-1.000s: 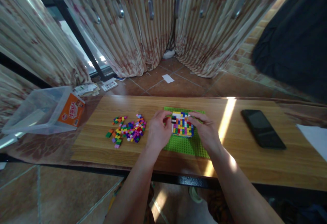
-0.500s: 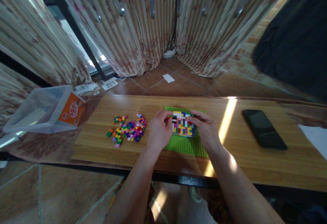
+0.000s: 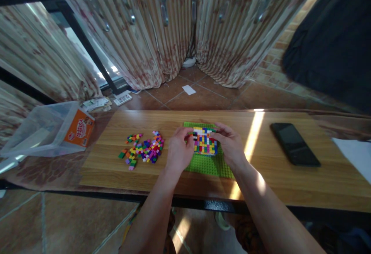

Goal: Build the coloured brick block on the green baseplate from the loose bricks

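A multicoloured block of toy building bricks [image 3: 205,144] lies on a green studded baseplate [image 3: 207,166] in the middle of the table. My left hand [image 3: 180,149] curls in from the left, thumb and index finger closed at the block's left edge beside a black brick and white ones. From the other side, my right hand [image 3: 231,143] has its thumb and fingers closed on the block's upper right edge. The fingers and palms hide parts of both sides. Whether a small loose brick sits in either pinch is too small to tell.
Loose coloured bricks [image 3: 146,149] are scattered left of the baseplate on the wooden table [image 3: 101,169]. A black phone [image 3: 295,144] and white paper [image 3: 353,155] lie to the right. Far left stands a clear plastic bin [image 3: 43,130] with an orange label. Curtains [image 3: 150,49] hang behind.
The camera view has shifted slightly, so the scene sits a little further left. Both hands stay at the brick block, their fingers almost unmoved.
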Demonstrator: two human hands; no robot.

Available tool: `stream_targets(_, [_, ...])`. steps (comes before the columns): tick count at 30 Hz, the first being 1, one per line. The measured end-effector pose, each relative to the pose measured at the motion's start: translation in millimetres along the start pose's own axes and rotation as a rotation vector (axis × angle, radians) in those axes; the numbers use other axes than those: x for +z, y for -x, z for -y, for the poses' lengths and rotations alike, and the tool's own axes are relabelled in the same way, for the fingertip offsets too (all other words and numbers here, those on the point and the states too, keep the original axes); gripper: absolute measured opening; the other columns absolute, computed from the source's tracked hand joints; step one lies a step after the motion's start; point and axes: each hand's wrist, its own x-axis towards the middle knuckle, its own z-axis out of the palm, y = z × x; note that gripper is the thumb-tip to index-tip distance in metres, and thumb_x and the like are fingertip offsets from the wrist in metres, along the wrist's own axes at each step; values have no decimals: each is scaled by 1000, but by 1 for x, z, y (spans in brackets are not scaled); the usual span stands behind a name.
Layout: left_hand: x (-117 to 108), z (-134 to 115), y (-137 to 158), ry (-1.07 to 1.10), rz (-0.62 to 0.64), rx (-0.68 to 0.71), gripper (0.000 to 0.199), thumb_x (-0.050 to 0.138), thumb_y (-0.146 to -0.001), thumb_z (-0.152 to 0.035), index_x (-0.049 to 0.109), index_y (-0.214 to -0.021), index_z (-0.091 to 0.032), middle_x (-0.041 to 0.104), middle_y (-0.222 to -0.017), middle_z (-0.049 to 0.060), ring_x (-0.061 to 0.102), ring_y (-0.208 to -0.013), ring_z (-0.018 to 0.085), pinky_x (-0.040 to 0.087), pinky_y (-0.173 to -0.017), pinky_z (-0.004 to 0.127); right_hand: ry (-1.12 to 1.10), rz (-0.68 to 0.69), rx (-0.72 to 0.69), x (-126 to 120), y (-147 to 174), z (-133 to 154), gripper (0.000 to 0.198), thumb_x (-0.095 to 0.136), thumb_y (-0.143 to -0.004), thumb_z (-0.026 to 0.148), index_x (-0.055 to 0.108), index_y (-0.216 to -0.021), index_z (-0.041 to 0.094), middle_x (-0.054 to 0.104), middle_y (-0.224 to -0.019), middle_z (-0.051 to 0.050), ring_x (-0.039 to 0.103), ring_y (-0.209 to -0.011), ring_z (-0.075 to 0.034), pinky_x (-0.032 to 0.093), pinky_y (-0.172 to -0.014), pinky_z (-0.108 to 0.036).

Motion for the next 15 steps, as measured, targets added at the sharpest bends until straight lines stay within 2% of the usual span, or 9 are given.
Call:
stream_targets(5, [2,1,0,35,-21,0,20,54,-84,-9,64,-100,-15,66,-97,8,66,-87,17,55,-80,31,-22,6,-5,0,0,-4,46,81,-56,28,68,-100,22,69,-83,-1,64,-75,-17,55,-77,-39])
stream_targets(8, [3,0,0,75,-39,12,19,55,-85,-9,64,-100,-16,66,-97,7,66,-86,16,56,-80,30,83,-25,-70,-3,2,-2,46,79,-62,33,68,-105,23,70,-92,-4,65,-83,-20,54,-80,-43])
stream_targets(11, [3,0,0,102,-36,20,20,54,-85,-8,63,-101,-16,66,-98,7,67,-88,16,56,-82,30,346,-39,-298,-4,9,9,34,70,-75,34,68,-107,25,70,-103,-6,64,-97,-24,49,-89,-48])
stream_targets(15, [2,-1,0,121,-5,38,24,53,-85,-6,63,-104,-16,66,-102,8,67,-92,17,56,-85,31,640,131,-625,1,24,27,25,57,-88,26,69,-110,27,69,-108,-6,58,-105,-23,46,-94,-47])
